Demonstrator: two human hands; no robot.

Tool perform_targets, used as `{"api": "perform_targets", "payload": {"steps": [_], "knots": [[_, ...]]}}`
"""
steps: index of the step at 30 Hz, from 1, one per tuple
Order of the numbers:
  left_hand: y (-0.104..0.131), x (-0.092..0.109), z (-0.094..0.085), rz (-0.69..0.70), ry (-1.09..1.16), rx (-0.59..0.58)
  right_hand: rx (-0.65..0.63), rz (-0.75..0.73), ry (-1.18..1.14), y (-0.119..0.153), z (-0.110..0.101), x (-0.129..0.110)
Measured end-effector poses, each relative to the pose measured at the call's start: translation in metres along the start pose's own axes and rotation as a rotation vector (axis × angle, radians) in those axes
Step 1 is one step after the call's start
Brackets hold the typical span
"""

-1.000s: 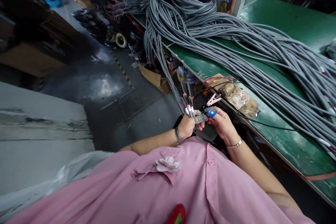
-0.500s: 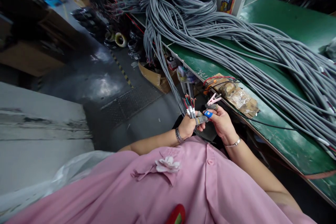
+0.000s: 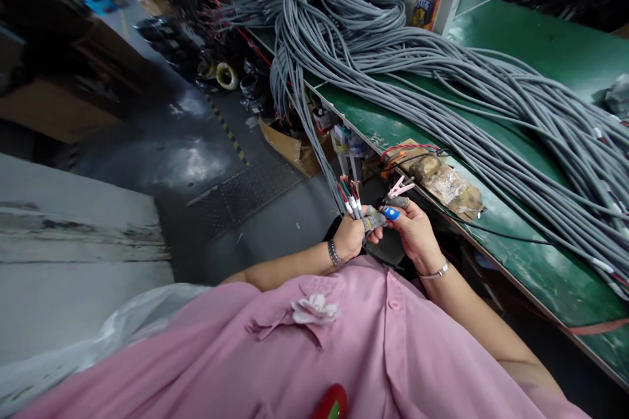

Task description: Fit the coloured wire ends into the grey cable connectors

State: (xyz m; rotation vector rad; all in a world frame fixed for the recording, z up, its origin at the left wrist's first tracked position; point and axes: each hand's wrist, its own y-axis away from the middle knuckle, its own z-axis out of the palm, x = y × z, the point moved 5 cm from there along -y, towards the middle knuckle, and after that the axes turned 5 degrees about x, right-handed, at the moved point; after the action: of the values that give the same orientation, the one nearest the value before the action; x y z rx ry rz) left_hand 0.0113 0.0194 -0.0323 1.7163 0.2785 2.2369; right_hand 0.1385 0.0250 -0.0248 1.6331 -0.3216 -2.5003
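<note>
Just off the bench edge (image 3: 521, 281), left hand (image 3: 351, 236) clasps cables (image 3: 354, 208); right hand (image 3: 415, 229), hold unclear.

Cable ends (image 3: 354, 201) gathered in my left hand (image 3: 350, 236)
My right hand (image 3: 417, 230), a blue cover (image 3: 392, 213) on its thumb, sits just beside it; gray cables (image 3: 442, 95) drape across the green table (image 3: 531, 29).
</note>
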Motion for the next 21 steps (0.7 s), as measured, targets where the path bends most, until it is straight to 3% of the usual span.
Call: {"api": "perform_targets", "payload": {"steps": [5,10,14,21], "knots": [[0.001,0.006,-0.002,0.012,0.054,0.013,0.017,0.075,-0.110,-0.004,-0.010,0.001],[0.004,0.017,0.004,0.008,0.097,-0.047,-0.007,0.168,-0.191,-0.022,-0.016,0.000],[0.005,0.025,0.015,-0.016,0.134,-0.127,-0.062,0.110,-0.162,-0.033,-0.006,-0.006],[-0.008,0.019,0.017,-0.065,0.151,-0.105,-0.007,0.042,-0.218,-0.037,0.004,-0.007]]}}
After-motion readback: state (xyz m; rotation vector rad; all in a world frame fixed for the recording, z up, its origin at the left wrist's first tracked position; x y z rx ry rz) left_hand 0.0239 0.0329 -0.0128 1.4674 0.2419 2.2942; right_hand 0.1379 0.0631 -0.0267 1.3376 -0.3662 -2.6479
